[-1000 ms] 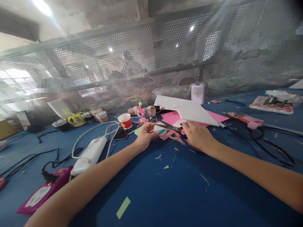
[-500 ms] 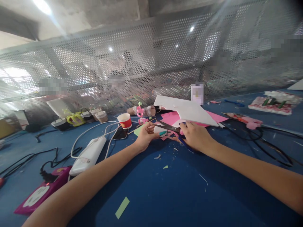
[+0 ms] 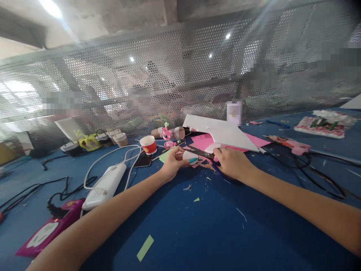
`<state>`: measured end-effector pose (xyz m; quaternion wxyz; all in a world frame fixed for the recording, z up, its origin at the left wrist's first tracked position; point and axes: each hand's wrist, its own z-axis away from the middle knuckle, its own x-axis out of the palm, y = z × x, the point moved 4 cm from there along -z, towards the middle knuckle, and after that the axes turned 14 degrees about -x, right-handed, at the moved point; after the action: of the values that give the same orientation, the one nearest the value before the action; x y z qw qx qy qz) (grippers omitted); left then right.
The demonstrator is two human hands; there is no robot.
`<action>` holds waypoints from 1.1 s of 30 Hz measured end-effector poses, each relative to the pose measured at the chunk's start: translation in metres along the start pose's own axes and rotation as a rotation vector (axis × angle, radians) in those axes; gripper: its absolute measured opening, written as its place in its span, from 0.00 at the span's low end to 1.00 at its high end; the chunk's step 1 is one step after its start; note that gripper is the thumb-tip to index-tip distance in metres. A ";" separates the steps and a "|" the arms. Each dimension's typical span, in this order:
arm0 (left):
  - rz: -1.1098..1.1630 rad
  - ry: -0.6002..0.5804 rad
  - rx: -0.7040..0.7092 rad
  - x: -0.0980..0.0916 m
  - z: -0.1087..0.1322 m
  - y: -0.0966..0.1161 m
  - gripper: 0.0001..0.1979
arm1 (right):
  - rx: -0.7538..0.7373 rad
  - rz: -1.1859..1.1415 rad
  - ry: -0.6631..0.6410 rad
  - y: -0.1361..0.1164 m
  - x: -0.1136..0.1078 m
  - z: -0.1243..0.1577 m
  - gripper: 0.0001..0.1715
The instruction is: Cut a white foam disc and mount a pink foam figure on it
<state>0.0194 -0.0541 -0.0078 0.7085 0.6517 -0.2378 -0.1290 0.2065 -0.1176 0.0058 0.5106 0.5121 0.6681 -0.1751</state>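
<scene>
Over the middle of the blue table, my left hand [image 3: 172,164] pinches a small white piece [image 3: 189,155] between thumb and fingers; whether it is paper or foam I cannot tell. My right hand [image 3: 234,164] is wrapped round the blue handles of a pair of scissors [image 3: 203,153]. Their dark blades point left and lie across the top of the white piece. How far the blades are apart is hard to make out. Behind the hands lie pink sheets [image 3: 201,140] and a large white board [image 3: 217,130]. Small paper scraps [image 3: 196,200] are scattered in front.
A red paper cup [image 3: 148,145] stands by a phone [image 3: 143,160] on the left. Nearer are a white power bank [image 3: 104,188], cables and a magenta power strip [image 3: 47,229]. At right lies a pink glue gun [image 3: 295,146] with black cords. A perforated metal screen [image 3: 113,82] closes off the back.
The view has shifted very slightly. Both hands keep their grips, and the scissors blades have tilted a little against the white piece.
</scene>
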 end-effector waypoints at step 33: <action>-0.025 -0.004 0.001 0.002 -0.002 0.000 0.19 | -0.094 -0.109 0.057 0.009 -0.001 -0.001 0.24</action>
<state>0.0220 -0.0527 -0.0078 0.7062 0.6547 -0.2311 -0.1387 0.2140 -0.1140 0.0100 0.5044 0.4553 0.7168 -0.1564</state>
